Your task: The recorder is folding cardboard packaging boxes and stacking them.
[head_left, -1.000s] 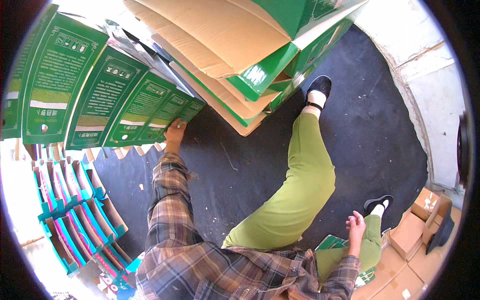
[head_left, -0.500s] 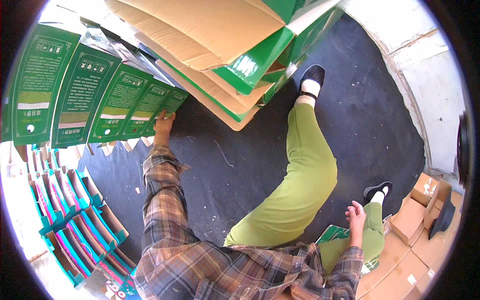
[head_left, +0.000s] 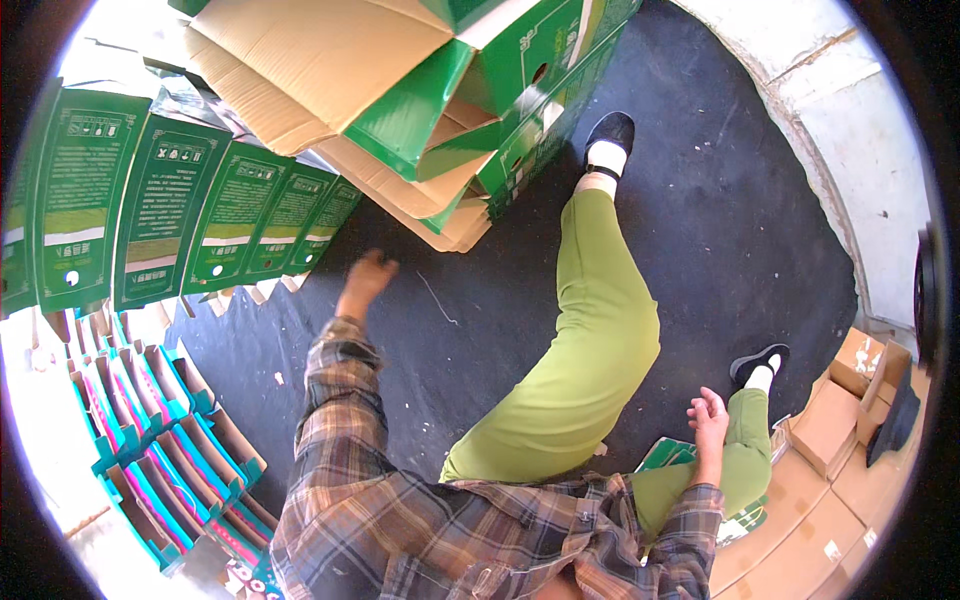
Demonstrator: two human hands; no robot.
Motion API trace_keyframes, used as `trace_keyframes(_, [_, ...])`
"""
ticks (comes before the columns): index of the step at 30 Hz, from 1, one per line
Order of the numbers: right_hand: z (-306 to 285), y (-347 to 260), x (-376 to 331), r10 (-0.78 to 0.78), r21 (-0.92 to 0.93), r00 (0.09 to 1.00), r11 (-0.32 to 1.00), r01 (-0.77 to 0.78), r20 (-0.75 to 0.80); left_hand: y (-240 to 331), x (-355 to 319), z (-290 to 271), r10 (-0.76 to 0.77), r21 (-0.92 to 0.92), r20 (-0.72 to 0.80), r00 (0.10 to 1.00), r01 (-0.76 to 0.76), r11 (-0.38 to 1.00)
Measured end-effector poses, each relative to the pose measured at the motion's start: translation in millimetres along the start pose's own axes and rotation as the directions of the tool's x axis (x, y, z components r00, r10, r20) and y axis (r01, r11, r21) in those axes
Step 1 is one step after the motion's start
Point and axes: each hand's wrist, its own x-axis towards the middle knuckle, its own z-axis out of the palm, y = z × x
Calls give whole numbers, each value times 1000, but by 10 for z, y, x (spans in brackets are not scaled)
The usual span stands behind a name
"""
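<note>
My left hand [head_left: 368, 280] is over the dark floor, smeared by motion, so its fingers are hard to read. It is apart from the row of green printed cartons [head_left: 238, 210] at the left, the nearest things to it. Just beyond stands a stack of green cartons [head_left: 540, 75] with brown inner flaps spread out. My right hand [head_left: 708, 413] hangs beside my bent leg with loosely curled fingers apart and nothing in them. Below it, a green printed cardboard piece [head_left: 668, 454] shows partly, covered by my leg.
Blue-and-pink open cardboard trays [head_left: 185, 460] stand in rows at the lower left. Brown cartons [head_left: 825, 425] sit at the lower right with a dark object [head_left: 893, 425] on them. A pale wall [head_left: 850, 160] bounds the dark floor [head_left: 740, 220] on the right.
My left hand has come away from the end of the carton row and moved right and nearer to me. The view has shifted slightly; my right hand stays by my leg.
</note>
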Motion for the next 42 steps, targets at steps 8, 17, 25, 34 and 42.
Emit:
trace_keyframes(8, [16,-26,53,-10,5,999,1000,10,37,2554,-448,540,437,-146,54,898,-426,893])
trace_keyframes(17, [84,-90,25,-29,-22,997,999,31,65,3822,256,321,-7,-79,176,984,22,997])
trace_keyframes(25, [23,-155,150,-24,-103,995,994,34,102,3913,346,369,40,-221,216,976,8,975])
trace_keyframes(34, [76,-145,193,-16,-107,991,994,30,131,3894,554,294,-45,-311,48,998,58,949])
trace_keyframes(42, [180,-288,244,60,-126,987,991,-41,149,3736,1036,195,-44,-372,26,999,50,927])
